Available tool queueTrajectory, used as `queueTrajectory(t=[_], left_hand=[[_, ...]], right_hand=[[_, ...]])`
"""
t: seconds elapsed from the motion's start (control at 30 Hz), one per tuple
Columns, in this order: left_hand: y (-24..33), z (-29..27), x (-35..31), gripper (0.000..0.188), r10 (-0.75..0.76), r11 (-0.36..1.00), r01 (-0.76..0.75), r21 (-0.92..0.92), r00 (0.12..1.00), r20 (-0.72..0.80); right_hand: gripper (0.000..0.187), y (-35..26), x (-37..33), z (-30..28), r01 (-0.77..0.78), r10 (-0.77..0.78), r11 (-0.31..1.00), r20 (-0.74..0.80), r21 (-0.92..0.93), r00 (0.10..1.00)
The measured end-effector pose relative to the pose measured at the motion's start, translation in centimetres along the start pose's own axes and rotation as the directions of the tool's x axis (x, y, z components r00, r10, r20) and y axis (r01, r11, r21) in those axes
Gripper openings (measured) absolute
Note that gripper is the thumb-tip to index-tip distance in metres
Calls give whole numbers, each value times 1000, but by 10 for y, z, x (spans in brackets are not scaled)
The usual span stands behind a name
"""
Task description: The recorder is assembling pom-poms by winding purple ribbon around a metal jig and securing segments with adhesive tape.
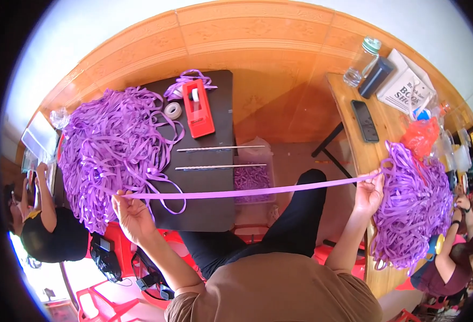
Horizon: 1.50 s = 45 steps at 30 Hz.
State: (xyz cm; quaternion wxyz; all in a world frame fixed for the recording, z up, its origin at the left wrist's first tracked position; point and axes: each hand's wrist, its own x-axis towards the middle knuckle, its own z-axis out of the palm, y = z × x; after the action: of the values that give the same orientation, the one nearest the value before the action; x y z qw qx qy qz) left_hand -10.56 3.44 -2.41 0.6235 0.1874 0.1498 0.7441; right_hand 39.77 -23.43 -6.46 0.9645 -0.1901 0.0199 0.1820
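Observation:
A flat purple ribbon (258, 191) is stretched nearly straight across my lap between my two hands. My left hand (132, 214) pinches it at the front edge of a big heap of purple ribbon (113, 129) on the dark table. On the other side, my right hand (369, 193) grips the ribbon beside a second purple ribbon pile (411, 214) on the wooden table. Two thin twisted rods (220, 148) lie side by side on the dark table, behind the taut ribbon. A red tape dispenser (199, 110) stands farther back, with a roll of tape (172, 110) next to it.
A clear bin (255, 182) with purple scraps sits on the floor between the tables. On the wooden table (349, 102) are a phone (364, 121), a clear bottle (362, 61), a dark bottle (376, 78) and a white bag (408, 83). People sit at both sides.

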Motion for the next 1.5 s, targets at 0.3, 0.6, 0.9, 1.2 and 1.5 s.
queueTrajectory(t=[0.3,0.6,0.9,1.2,1.5], left_hand=[[-13,-4,-2,7,-91,989,82,-124,994,-66],[-16,9,-7,5,-91,989,77,-130,991,-99],[-17,31,-18,19,-286,774,342,-532,940,188],[-57,80,-54,32,-403,907,419,48,827,393],[-109,101,-98,27,-754,654,654,380,529,388]], right_hand=[[18,-11,10,-20,-65,71,997,119,-51,990],[19,-16,19,-27,-104,111,992,104,-73,988],[18,-21,19,-26,-142,141,990,96,8,985],[13,-4,-5,22,-312,272,948,348,65,897],[14,95,-102,81,-538,654,757,439,-372,616]])
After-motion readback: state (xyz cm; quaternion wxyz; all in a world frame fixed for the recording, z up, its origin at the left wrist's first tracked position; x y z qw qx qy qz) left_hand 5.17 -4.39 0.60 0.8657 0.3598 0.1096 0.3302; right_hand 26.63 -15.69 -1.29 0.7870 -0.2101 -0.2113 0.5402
